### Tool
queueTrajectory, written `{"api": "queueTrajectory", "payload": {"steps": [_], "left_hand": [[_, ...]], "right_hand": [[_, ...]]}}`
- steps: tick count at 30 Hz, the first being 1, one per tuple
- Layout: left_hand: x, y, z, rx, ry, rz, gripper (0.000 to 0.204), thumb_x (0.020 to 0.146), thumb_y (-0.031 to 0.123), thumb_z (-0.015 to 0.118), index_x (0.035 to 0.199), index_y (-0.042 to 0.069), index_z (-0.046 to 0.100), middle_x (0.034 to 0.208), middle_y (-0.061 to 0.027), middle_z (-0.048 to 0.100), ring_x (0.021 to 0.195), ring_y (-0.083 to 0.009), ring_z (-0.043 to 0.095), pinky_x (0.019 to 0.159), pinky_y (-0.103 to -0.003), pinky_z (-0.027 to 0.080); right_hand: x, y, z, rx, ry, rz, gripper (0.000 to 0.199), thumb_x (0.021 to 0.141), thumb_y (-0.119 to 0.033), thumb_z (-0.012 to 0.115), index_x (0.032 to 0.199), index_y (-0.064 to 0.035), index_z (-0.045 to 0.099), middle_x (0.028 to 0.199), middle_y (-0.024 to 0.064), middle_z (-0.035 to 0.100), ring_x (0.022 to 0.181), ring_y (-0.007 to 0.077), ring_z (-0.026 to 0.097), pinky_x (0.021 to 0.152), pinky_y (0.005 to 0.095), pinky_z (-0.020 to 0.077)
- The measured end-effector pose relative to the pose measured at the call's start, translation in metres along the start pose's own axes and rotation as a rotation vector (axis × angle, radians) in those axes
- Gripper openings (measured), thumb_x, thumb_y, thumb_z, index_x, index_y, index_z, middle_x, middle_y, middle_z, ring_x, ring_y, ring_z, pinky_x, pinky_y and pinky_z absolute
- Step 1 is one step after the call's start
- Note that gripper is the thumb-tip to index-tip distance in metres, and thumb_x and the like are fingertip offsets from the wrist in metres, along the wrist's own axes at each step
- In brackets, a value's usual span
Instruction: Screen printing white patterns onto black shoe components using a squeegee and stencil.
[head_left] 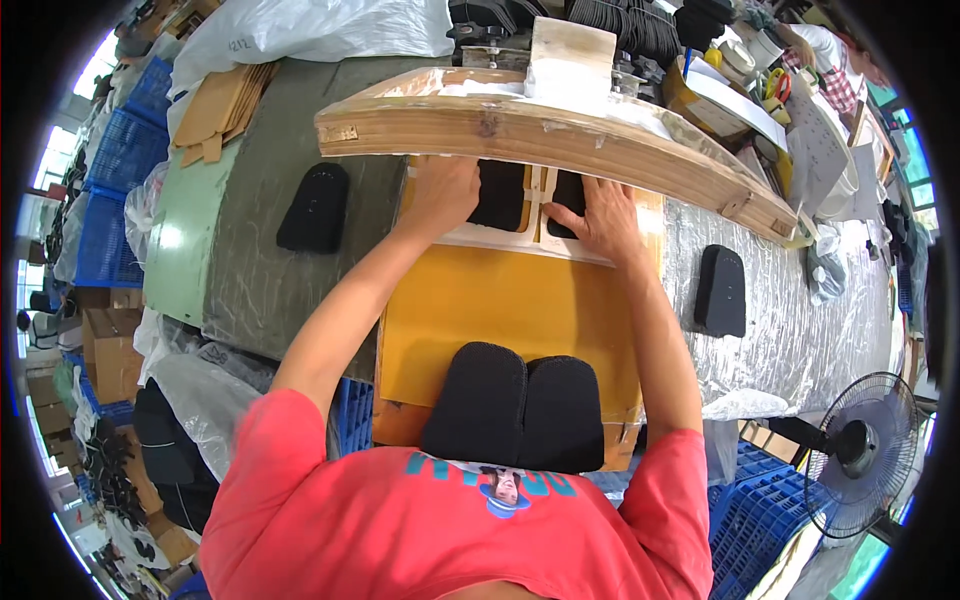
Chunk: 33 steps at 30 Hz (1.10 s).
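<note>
Red shirt [400,530] fills the bottom, closest to camera. Just past it, two black pads [515,405] sit side by side at the near edge of the yellow board [500,310], touching each other, slightly overhanging that edge. Both arms reach forward across the board. Left hand [440,195] lies flat, fingers together, on a pale template [505,238] at the board's far edge, just beside a black piece [500,195] set in a cutout. Right hand [597,222] also flat, fingers spread, touching a second black piece [570,190]; neither hand grips anything. Wooden beam [520,135] overhangs the fingertips, so little room above the hands. One loose black pad [314,208] lies on the bench [250,260] to the left, another [721,291] on the foil-covered stretch to the right, both well apart from the board. Fan [860,450] stands lower right, blue crates [115,150] far left.
</note>
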<state>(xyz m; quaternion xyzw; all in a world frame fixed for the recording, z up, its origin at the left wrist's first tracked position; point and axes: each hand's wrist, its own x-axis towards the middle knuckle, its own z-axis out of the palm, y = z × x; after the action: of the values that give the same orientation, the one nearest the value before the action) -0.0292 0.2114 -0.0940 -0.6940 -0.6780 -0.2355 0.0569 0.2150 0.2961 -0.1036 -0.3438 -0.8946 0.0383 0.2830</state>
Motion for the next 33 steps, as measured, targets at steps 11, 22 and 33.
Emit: {"api": "queueTrajectory", "payload": {"steps": [11,22,33], "left_hand": [[0.003,0.010,0.021,-0.055,-0.084,0.099,0.048,0.096,0.031,0.052,0.128,-0.005,0.051,0.126,-0.0241,0.055,0.121,-0.0386,0.047,0.105,-0.047,0.033],[0.007,0.035,0.023,-0.084,-0.148,0.209,0.059,0.096,0.037,0.048,0.137,-0.005,0.042,0.144,-0.0209,0.040,0.138,-0.0357,0.029,0.114,-0.053,0.016],[0.000,0.021,0.019,-0.097,-0.154,0.183,0.056,0.097,0.036,0.048,0.139,0.000,0.043,0.143,-0.0222,0.040,0.137,-0.0376,0.030,0.114,-0.050,0.019]], "right_hand": [[0.005,-0.005,-0.013,0.108,-0.160,0.102,0.079,0.081,-0.057,0.067,0.138,-0.0051,0.049,0.134,0.0220,0.053,0.130,0.0374,0.042,0.112,0.0482,0.0231],[0.003,-0.005,-0.010,0.028,-0.150,0.103,0.079,0.081,-0.055,0.067,0.140,-0.0064,0.048,0.140,0.0185,0.049,0.134,0.0356,0.038,0.112,0.0483,0.0230],[-0.010,0.004,-0.008,0.031,-0.047,0.068,0.060,0.085,-0.043,0.068,0.132,-0.0066,0.055,0.132,0.0155,0.056,0.128,0.0340,0.045,0.109,0.0479,0.0263]]}}
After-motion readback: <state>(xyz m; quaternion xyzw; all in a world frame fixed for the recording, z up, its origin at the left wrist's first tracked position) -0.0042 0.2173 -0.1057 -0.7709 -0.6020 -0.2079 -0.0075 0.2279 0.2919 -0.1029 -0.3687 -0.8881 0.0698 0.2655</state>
